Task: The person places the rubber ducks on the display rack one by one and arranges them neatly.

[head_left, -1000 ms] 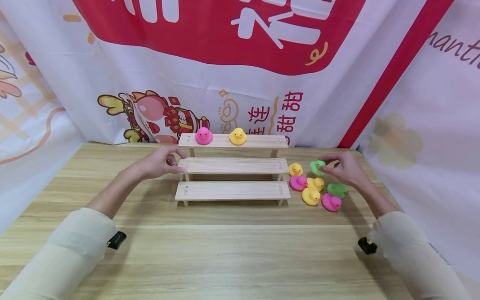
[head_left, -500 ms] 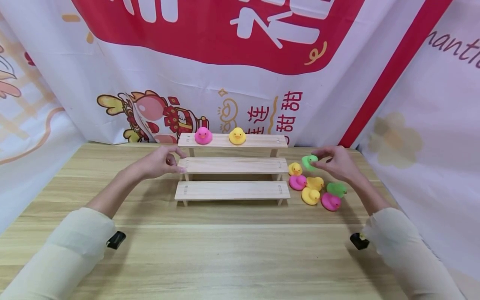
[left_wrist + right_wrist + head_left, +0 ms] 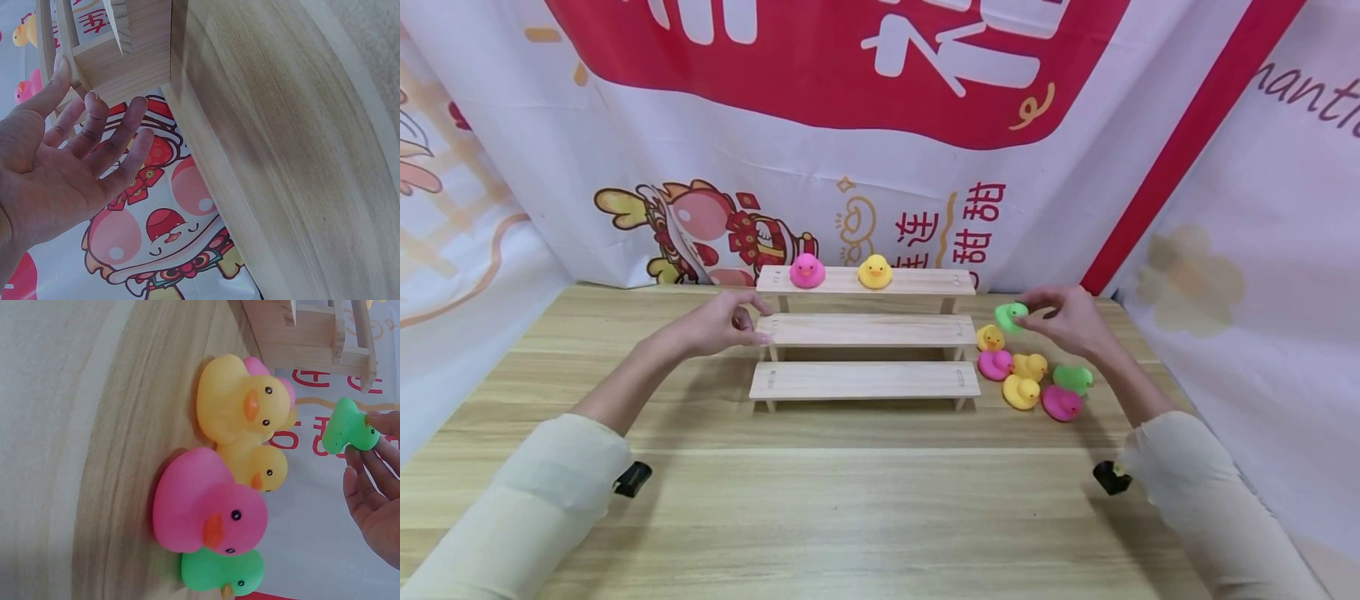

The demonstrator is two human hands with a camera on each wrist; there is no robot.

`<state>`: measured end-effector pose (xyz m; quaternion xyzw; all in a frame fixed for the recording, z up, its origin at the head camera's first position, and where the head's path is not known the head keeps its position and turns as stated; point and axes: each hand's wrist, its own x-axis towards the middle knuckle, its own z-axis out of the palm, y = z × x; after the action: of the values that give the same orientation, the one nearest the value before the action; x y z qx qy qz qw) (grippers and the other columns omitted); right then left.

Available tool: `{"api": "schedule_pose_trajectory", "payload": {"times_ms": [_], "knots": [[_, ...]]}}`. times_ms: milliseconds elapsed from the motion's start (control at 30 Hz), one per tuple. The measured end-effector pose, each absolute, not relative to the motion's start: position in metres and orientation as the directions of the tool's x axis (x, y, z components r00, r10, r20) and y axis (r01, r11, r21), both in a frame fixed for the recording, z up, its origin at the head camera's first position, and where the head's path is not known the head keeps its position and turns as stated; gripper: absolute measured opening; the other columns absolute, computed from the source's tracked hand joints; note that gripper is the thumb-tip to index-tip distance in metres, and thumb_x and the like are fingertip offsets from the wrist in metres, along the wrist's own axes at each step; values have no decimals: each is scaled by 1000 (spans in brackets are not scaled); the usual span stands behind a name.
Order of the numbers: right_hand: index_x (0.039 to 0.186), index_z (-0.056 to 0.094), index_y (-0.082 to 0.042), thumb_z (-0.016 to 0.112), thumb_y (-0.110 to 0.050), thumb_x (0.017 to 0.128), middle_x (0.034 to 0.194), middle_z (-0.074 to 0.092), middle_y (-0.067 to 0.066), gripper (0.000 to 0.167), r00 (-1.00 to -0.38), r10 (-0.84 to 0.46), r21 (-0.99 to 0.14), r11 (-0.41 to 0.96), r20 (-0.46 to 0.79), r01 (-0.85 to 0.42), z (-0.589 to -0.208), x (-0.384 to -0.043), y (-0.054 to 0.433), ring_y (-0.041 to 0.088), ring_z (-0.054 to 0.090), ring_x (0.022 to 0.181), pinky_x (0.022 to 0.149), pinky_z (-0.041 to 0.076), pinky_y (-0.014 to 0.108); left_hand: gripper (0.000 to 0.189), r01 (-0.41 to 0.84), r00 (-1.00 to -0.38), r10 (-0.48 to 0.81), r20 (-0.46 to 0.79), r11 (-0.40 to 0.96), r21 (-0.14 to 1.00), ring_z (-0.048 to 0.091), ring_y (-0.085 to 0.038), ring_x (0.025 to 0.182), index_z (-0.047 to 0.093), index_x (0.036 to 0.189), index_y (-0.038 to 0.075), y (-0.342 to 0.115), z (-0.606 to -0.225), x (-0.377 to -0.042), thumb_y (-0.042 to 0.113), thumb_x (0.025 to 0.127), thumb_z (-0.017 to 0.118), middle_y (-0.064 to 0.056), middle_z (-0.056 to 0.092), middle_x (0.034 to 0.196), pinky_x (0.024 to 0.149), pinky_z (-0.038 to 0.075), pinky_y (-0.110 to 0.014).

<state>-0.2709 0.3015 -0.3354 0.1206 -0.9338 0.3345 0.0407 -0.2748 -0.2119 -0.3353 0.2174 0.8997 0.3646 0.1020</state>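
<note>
My right hand (image 3: 1067, 319) pinches a green rubber duck (image 3: 1011, 317) between thumb and fingertips, raised off the table at the right end of a three-step wooden stand (image 3: 865, 381). In the right wrist view this green duck (image 3: 351, 428) hangs tilted, its head by the fingers. At the stand's other end, my left hand (image 3: 718, 325) grips the left edge of the middle step with thumb and index finger. The left wrist view shows the thumb on the board and the remaining fingers of the left hand (image 3: 69, 162) loosely spread. A pink duck (image 3: 807, 272) and a yellow duck (image 3: 875, 272) sit on the top step.
Right of the stand, several ducks cluster on the wooden table (image 3: 850, 517): a yellow duck (image 3: 1021, 392) in front, a pink duck (image 3: 1062, 403) and a green duck (image 3: 1072, 379) beside it. A printed cloth (image 3: 715, 125) hangs close behind the stand.
My right hand has lifted the green duck and carried it left and slightly back, toward the stand's right end. My left hand keeps its grip on the middle step.
</note>
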Motion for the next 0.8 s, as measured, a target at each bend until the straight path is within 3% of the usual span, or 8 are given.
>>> {"api": "schedule_pose_trajectory", "payload": {"times_ms": [167,433,800], "knots": [[125,72,1,77,-22,95,117,73,21,38,-965,-202,-623,736,168,-263,-331,-271,297,32,65,107,86,55,38,39,317,-886,463,-23,641,699,53,-17,71,59,122,-10,-211,-335,-274,5,92,79,-7,61,73,64,44,-27],[126,71,1,78,-19,95,119,73,22,38,-958,-210,-646,707,197,-288,-325,-272,291,33,66,107,77,51,17,39,314,-888,460,-25,644,697,53,-17,70,59,122,-10,-211,-334,-273,5,92,79,-7,60,73,63,44,-27],[126,72,2,77,-14,95,118,73,22,35,-949,-197,-680,663,245,-313,-319,-273,283,33,66,105,76,51,14,38,315,-887,461,-25,643,698,53,-17,70,58,122,-10,-211,-334,-274,4,92,78,-7,60,73,63,44,-27]]}}
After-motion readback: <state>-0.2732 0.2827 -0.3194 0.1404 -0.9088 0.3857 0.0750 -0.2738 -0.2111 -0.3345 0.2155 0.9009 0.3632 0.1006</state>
